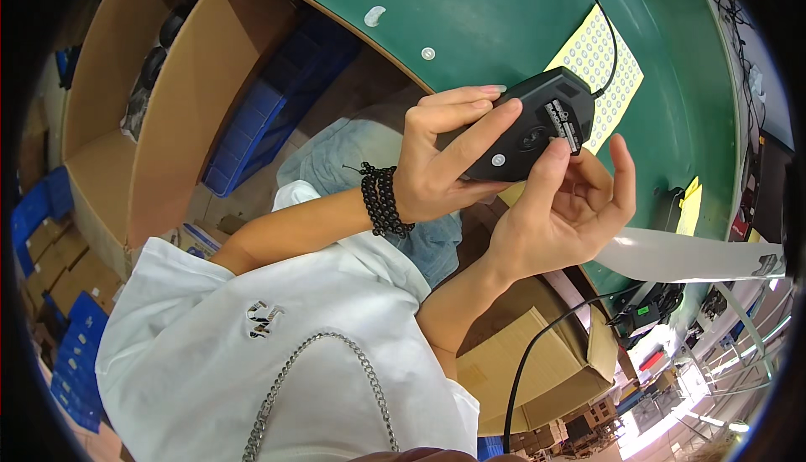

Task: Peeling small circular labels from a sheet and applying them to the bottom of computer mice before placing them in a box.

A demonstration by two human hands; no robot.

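Observation:
A black computer mouse (537,126) is held upside down above the edge of the green table (504,17), its underside and label facing me. My left hand (441,160), with a black bead bracelet on the wrist, grips the mouse from the left side. My right hand (567,206) cups it from below, thumb pressed on the underside near the label. The mouse's black cable (606,26) runs up across the table. A yellow sheet of small round stickers (600,55) lies on the table just behind the mouse.
Open cardboard boxes (159,118) stand at the left, stacked blue bins (269,118) under the table. Another cardboard box (537,361) sits at the lower right with a black cable across it. Small white stickers (374,15) dot the table. A white strip (688,256) crosses the right side.

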